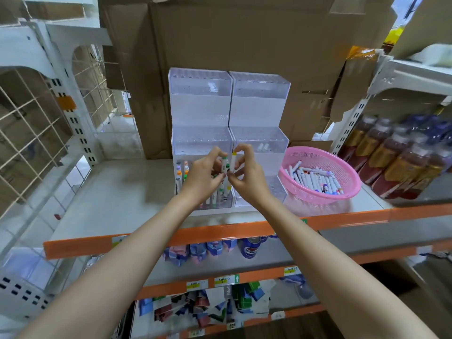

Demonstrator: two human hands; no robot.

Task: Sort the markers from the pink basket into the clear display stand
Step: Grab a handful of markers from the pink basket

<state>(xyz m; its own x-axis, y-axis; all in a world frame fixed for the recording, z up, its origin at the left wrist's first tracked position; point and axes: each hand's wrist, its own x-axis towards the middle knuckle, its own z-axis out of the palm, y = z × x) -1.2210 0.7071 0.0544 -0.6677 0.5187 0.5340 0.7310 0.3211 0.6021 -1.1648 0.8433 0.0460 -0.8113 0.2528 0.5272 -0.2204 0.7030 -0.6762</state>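
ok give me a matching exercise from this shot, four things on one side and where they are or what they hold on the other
1 left hand
2 right hand
3 pink basket
4 blue can

a on the shelf below
b pinches the yellow-tipped marker
c right of the clear display stand
d pinches the green-tipped marker

Pairs: 1-d, 2-b, 3-c, 4-a

The left hand [203,178] and right hand [248,178] hide the clear display stand [200,106] at its low middle; bottles [396,157] at 3 o'clock are blurred, edge-cut.
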